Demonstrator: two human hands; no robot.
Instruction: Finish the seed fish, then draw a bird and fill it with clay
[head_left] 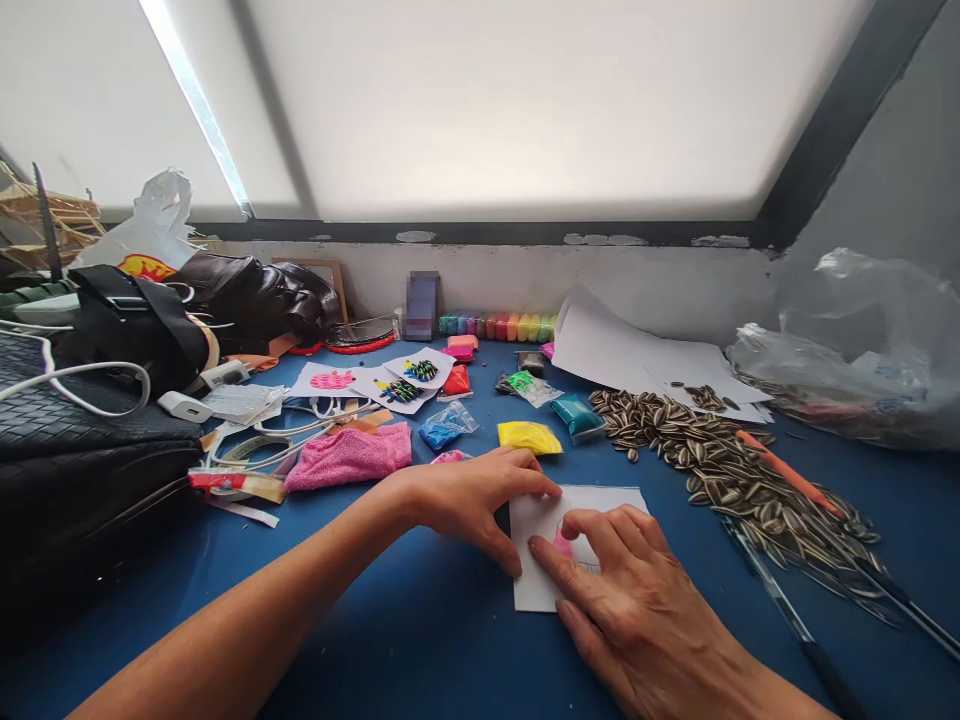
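Note:
A small white sheet of paper (536,590) lies on the blue table, with a patch of pink clay (562,543) and some thin drawn lines on it. My left hand (472,500) rests at the sheet's upper left, thumb and fingers spread, their tips on its edge. Over the lower right of the paper is my right hand (637,590), with one finger stretched beside the pink clay, another bent above it and the thumb apart. It partly hides the drawing. Just beyond the paper sits a yellow clay packet (529,437).
Striped sunflower seeds (675,440) spread to the right, near tweezers (765,575) and an orange tool (787,473). Blue (444,428) and teal clay packets (579,415) lie behind. At left are a pink cloth (352,455), scissors (251,447) and a black bag (90,470).

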